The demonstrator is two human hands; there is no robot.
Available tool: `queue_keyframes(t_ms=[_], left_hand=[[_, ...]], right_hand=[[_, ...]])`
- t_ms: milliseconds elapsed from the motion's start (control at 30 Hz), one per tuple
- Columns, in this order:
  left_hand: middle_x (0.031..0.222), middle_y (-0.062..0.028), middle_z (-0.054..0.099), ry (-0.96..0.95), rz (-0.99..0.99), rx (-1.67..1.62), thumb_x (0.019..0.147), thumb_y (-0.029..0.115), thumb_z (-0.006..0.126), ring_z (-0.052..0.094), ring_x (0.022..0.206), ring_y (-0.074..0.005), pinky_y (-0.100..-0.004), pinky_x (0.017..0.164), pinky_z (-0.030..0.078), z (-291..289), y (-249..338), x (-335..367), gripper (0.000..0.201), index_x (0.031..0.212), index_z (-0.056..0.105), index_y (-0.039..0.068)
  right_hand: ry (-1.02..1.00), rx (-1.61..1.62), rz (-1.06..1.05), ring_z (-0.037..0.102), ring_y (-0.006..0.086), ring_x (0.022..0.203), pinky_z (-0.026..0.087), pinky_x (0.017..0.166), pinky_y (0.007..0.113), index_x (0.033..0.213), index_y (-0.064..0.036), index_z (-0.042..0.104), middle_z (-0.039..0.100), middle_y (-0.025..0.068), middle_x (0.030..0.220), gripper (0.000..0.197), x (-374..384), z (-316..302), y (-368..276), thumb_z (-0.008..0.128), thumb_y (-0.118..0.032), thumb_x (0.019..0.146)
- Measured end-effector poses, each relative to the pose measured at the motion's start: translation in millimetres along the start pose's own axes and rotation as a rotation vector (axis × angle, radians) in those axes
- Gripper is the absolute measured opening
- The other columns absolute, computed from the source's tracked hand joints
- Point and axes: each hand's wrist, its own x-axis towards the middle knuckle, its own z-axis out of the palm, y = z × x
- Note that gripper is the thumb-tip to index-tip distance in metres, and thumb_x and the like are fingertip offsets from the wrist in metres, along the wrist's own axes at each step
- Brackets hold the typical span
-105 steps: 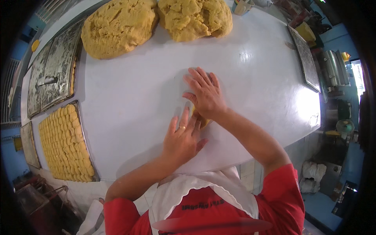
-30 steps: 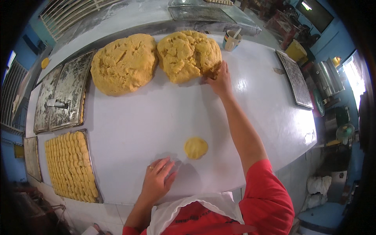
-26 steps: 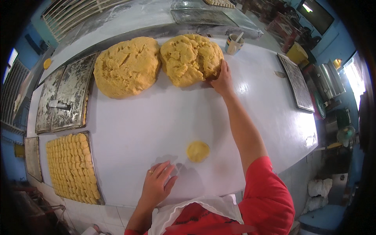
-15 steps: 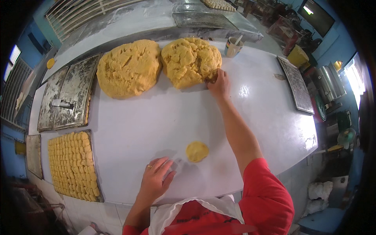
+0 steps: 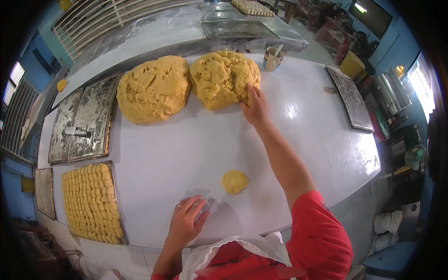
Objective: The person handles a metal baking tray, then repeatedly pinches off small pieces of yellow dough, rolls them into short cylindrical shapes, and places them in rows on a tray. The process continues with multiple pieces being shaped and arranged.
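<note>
My right hand (image 5: pixel 255 108) reaches far over the table to the right-hand mound of yellow dough (image 5: pixel 223 80). Its fingers and thumb press into the lower right edge of that mound, gripping it; the fingertips are partly sunk from sight. Left of it, close by, lies a second big mound of dough (image 5: pixel 153 91). My left hand (image 5: pixel 187 215) hovers or rests by the near edge of the table, fingers apart and holding nothing. To its upper right, a small flat round of dough (image 5: pixel 234 181) lies alone on the white tabletop (image 5: pixel 186 154).
At left, a tray of small dough pieces (image 5: pixel 91 201) sits below dark metal trays (image 5: pixel 84 121), with a metal scraper (image 5: pixel 78 132) on top. A striped cup (image 5: pixel 272 59) with a utensil stands behind the dough. Another dark tray (image 5: pixel 349 98) lies at the right edge.
My right hand has moved slightly left and onto the dough mound's edge, its fingers now higher up against it. The left hand stays nearly in place. The whole view has shifted a little.
</note>
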Motion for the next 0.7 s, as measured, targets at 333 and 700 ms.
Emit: queue_keyframes(t_ms=[333, 700], left_hand=[[0.131, -0.0141, 0.066, -0.003, 0.063, -0.044, 0.090, 0.018, 0.078, 0.063, 0.115, -0.0372, -0.0477, 0.095, 0.051, -8, -8, 0, 0.038, 0.124, 0.070, 0.002], [0.128, -0.0153, 0.068, 0.055, 0.046, 0.023, 0.090, 0.018, 0.078, 0.064, 0.114, -0.0375, -0.0474, 0.095, 0.052, -14, -13, -4, 0.037, 0.123, 0.071, 0.004]], right_hand=[[-0.062, -0.049, 0.080, 0.053, 0.0390, 0.131, 0.047, 0.106, 0.048, 0.144, -0.0042, 0.054, 0.057, 0.0148, 0.143, 0.063, -50, -26, -5, 0.078, -0.023, 0.089], [-0.135, -0.175, 0.094, 0.061, 0.0359, 0.118, 0.049, 0.106, 0.047, 0.136, -0.0062, 0.062, 0.064, 0.0129, 0.135, 0.047, -12, 7, 4, 0.071, -0.015, 0.091]])
